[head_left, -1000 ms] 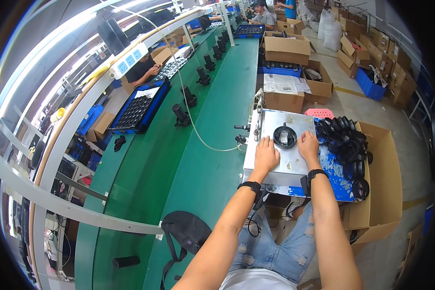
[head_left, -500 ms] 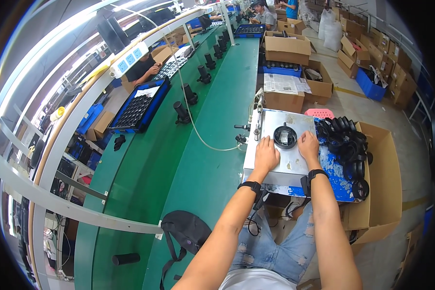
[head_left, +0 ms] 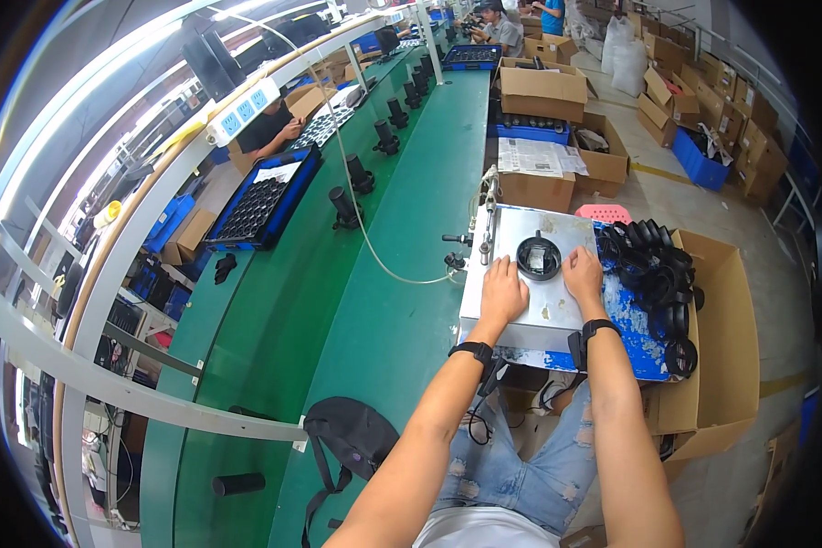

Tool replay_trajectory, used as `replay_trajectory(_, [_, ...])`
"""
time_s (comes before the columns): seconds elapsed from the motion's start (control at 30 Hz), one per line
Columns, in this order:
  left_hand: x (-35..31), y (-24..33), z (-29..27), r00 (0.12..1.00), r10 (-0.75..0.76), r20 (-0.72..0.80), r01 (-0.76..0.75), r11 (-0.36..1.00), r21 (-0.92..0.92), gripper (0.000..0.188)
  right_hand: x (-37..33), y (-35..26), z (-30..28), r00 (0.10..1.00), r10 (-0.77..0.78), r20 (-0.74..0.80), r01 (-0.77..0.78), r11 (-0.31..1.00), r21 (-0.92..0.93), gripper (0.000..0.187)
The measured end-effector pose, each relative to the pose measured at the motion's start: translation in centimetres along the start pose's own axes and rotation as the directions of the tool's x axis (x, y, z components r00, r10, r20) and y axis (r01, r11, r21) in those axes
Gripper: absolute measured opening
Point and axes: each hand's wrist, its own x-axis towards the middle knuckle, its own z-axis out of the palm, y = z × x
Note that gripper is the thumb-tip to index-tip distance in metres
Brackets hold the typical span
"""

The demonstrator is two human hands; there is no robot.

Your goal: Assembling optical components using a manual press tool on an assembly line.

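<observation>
A round black ring-shaped part (head_left: 538, 259) with a small stub at its far side sits on a silver metal box (head_left: 548, 315). My left hand (head_left: 504, 290) rests on the box top just left of the ring, fingers loosely bent and nothing seen in them. On the ring's other side, my right hand (head_left: 583, 273) lies on the metal with its fingers loosely curled, holding nothing visible. A small metal clamp-like fitting (head_left: 487, 239) stands along the box's left edge, with black knobs (head_left: 455, 262) and a thin clear hose beside it.
Black round parts (head_left: 653, 274) pile up on the right beside an open cardboard box (head_left: 726, 338). Left of me runs a green bench (head_left: 397, 265) with a black bag (head_left: 352, 434). Black cylinders (head_left: 344, 208) stand on the green belt. Other people sit farther off.
Cylinders on the green belt have shifted slightly away from me. A dark shape now shows behind the white beam at lower left. My hands and the ring have not moved.
</observation>
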Motion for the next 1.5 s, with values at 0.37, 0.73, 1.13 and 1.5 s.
replay_trajectory(0.37, [-0.04, -0.06, -0.05, 1.000, -0.007, 0.013, 0.007, 1.000, 0.005, 0.043, -0.01, -0.22, -0.13, 1.000, 0.009, 0.013, -0.010, 1.000, 0.012, 0.011])
replay_trajectory(0.73, [0.02, 0.10, 0.00, 0.999, 0.005, -0.035, -0.004, 1.000, 0.017, 0.041, 0.07, 0.02, -0.02, 1.000, 0.018, 0.019, -0.018, 1.000, 0.000, 0.013])
replay_trajectory(1.13, [0.02, -0.07, -0.10, 1.000, 0.005, -0.001, -0.005, 1.000, 0.009, 0.043, 0.04, -0.22, -0.19, 1.000, 0.006, 0.019, -0.006, 1.000, 0.010, 0.012])
replay_trajectory(1.5, [0.02, 0.05, -0.07, 1.000, 0.007, -0.013, -0.007, 1.000, 0.004, 0.042, 0.02, -0.12, -0.14, 1.000, 0.009, 0.008, -0.009, 1.000, 0.006, 0.012])
